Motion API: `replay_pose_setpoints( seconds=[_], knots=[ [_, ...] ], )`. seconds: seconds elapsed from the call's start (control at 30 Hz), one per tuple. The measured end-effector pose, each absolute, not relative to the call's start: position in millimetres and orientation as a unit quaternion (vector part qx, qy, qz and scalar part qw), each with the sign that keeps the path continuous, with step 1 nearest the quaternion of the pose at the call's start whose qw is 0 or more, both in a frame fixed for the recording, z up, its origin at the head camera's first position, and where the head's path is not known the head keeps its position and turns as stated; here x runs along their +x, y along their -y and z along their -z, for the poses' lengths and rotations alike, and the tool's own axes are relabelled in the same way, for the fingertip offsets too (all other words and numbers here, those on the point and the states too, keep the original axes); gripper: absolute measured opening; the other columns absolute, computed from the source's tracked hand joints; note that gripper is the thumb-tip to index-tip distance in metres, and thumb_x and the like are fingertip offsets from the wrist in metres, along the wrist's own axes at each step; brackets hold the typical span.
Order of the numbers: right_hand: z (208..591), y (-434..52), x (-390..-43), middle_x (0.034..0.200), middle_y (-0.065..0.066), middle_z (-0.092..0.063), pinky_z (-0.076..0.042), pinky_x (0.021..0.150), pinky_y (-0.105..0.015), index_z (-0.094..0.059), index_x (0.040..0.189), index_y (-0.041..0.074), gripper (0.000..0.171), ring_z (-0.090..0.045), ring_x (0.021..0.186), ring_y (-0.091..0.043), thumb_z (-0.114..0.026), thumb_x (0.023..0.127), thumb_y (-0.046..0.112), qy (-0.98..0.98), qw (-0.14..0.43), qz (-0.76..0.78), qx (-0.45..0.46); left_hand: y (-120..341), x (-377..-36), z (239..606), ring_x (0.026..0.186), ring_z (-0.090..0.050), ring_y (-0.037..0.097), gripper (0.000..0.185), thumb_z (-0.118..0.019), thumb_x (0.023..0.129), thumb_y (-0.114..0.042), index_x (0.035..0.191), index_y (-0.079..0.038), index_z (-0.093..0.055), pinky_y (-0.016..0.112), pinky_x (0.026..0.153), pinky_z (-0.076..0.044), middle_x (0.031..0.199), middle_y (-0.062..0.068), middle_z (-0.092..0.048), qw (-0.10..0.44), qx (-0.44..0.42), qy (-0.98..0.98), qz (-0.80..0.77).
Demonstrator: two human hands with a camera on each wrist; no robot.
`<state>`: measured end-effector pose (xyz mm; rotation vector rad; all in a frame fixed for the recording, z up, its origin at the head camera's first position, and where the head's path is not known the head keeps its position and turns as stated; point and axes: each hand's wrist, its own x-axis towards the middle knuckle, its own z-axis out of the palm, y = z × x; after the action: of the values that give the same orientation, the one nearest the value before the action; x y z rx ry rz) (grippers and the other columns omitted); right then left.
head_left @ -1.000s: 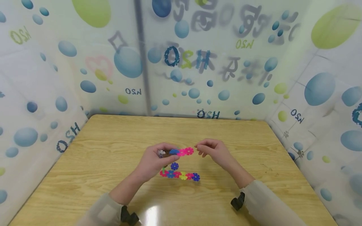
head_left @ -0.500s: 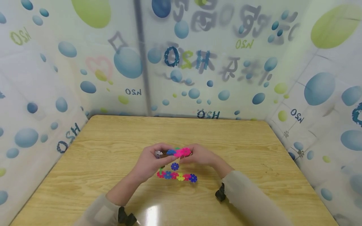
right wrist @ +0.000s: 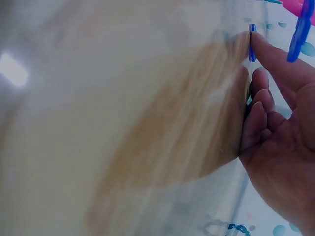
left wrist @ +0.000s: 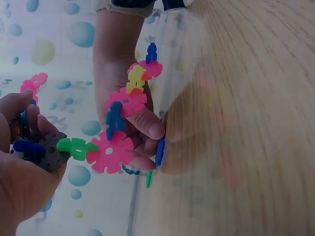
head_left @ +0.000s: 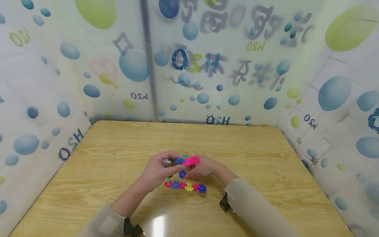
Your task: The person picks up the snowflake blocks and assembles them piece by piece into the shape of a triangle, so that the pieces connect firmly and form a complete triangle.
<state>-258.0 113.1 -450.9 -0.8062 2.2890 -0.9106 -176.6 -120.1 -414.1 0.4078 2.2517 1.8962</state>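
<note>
A chain of linked, flower-shaped plastic discs [head_left: 183, 185] in pink, blue, yellow and other colours is held in my left hand [head_left: 158, 169]. Its long run hangs near the body side, while a shorter pink end [head_left: 190, 161] sticks out past the thumb. In the left wrist view a grey disc [left wrist: 51, 152] and a green disc [left wrist: 76, 147] of the chain sit at the left fingers. My right hand [head_left: 205, 166] is low at the table behind the chain. Its thumb touches a loose blue disc [right wrist: 252, 42] lying flat; the other fingers are bent beside it.
The wooden table [head_left: 133, 138] is bounded by a patterned curtain [head_left: 225, 65] at the back and sides. A loose green disc [head_left: 185, 156] lies on the tabletop behind the hands. Part of the chain hangs close to the right hand.
My right hand has moved left and down to the loose blue disc, from a spot right of the chain. My left hand keeps holding the chain and has barely shifted.
</note>
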Motion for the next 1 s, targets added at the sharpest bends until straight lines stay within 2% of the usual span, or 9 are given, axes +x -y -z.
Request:
replay_pose_setpoints(
  seconds=[0.1, 0.3, 0.37, 0.47, 0.53, 0.7, 0.77, 0.87, 1.0],
  knots=[
    [452, -114, -257, 0.084, 0.004, -0.065, -0.048, 0.073, -0.030, -0.071, 0.094, 0.018, 0.014, -0.056, 0.076, -0.013, -0.084, 0.097, 0.022, -0.853, 0.267, 0.334, -0.298, 119, -177, 416, 0.097, -0.072, 0.021, 0.023, -0.088, 0.096, -0.026, 0.115, -0.015, -0.081, 0.027, 0.075, -0.061, 0.113, 0.005, -0.077, 0.082, 0.141, -0.758, -0.632],
    [453, -126, -253, 0.091, 0.004, -0.066, -0.052, 0.076, -0.033, -0.069, 0.113, 0.021, 0.021, -0.058, 0.081, -0.014, -0.083, 0.098, 0.018, -0.869, 0.227, 0.340, -0.280, 118, -176, 417, 0.084, -0.064, 0.018, 0.027, -0.088, 0.096, -0.029, 0.116, -0.013, -0.081, 0.024, 0.067, -0.054, 0.107, 0.005, -0.075, 0.083, 0.142, -0.759, -0.631],
    [450, -135, -250, 0.096, 0.005, -0.070, -0.053, 0.080, -0.034, -0.071, 0.114, 0.023, 0.017, -0.061, 0.086, -0.014, -0.081, 0.101, 0.020, -0.871, 0.213, 0.358, -0.261, 118, -177, 417, 0.079, -0.061, 0.017, 0.027, -0.087, 0.097, -0.030, 0.116, -0.013, -0.081, 0.024, 0.064, -0.052, 0.105, 0.005, -0.074, 0.085, 0.141, -0.758, -0.631],
    [445, -153, -243, 0.102, 0.002, -0.074, -0.055, 0.082, -0.033, -0.073, 0.116, 0.020, 0.014, -0.064, 0.090, -0.016, -0.078, 0.104, 0.022, -0.856, 0.193, 0.416, -0.238, 116, -177, 417, 0.074, -0.057, 0.016, 0.026, -0.086, 0.098, -0.031, 0.117, -0.013, -0.080, 0.024, 0.062, -0.050, 0.103, 0.004, -0.074, 0.089, 0.143, -0.756, -0.632],
    [440, -165, -237, 0.106, -0.001, -0.077, -0.059, 0.083, -0.035, -0.075, 0.119, 0.017, 0.015, -0.068, 0.095, -0.021, -0.077, 0.105, 0.022, -0.843, 0.174, 0.454, -0.229, 115, -178, 417, 0.072, -0.056, 0.015, 0.026, -0.086, 0.098, -0.031, 0.117, -0.014, -0.080, 0.024, 0.061, -0.048, 0.099, 0.004, -0.073, 0.093, 0.145, -0.755, -0.633],
    [428, -189, -220, 0.112, -0.007, -0.078, -0.065, 0.093, -0.048, -0.076, 0.131, 0.012, 0.027, -0.074, 0.106, -0.042, -0.075, 0.106, 0.024, -0.810, 0.136, 0.534, -0.201, 112, -179, 418, 0.071, -0.056, 0.017, 0.025, -0.085, 0.099, -0.033, 0.117, -0.016, -0.080, 0.024, 0.062, -0.048, 0.092, 0.002, -0.072, 0.100, 0.143, -0.752, -0.635],
    [422, -196, -214, 0.115, -0.007, -0.079, -0.066, 0.095, -0.048, -0.075, 0.136, 0.009, 0.033, -0.074, 0.109, -0.045, -0.075, 0.106, 0.024, -0.794, 0.132, 0.560, -0.193, 111, -179, 419, 0.073, -0.058, 0.019, 0.025, -0.084, 0.099, -0.033, 0.117, -0.016, -0.080, 0.025, 0.062, -0.050, 0.093, 0.002, -0.073, 0.099, 0.143, -0.752, -0.635],
    [415, -203, -206, 0.117, -0.004, -0.081, -0.066, 0.097, -0.044, -0.073, 0.139, 0.004, 0.037, -0.077, 0.109, -0.041, -0.075, 0.106, 0.021, -0.772, 0.131, 0.593, -0.187, 109, -180, 420, 0.074, -0.059, 0.019, 0.025, -0.084, 0.099, -0.032, 0.117, -0.015, -0.080, 0.026, 0.063, -0.051, 0.096, 0.003, -0.075, 0.096, 0.146, -0.753, -0.635],
    [407, -206, -198, 0.112, 0.000, -0.083, -0.066, 0.096, -0.038, -0.073, 0.140, 0.001, 0.037, -0.081, 0.103, -0.027, -0.075, 0.106, 0.017, -0.754, 0.127, 0.616, -0.188, 106, -181, 422, 0.076, -0.060, 0.017, 0.025, -0.085, 0.099, -0.031, 0.117, -0.015, -0.081, 0.025, 0.063, -0.050, 0.103, 0.005, -0.076, 0.094, 0.147, -0.754, -0.633]
  ],
)
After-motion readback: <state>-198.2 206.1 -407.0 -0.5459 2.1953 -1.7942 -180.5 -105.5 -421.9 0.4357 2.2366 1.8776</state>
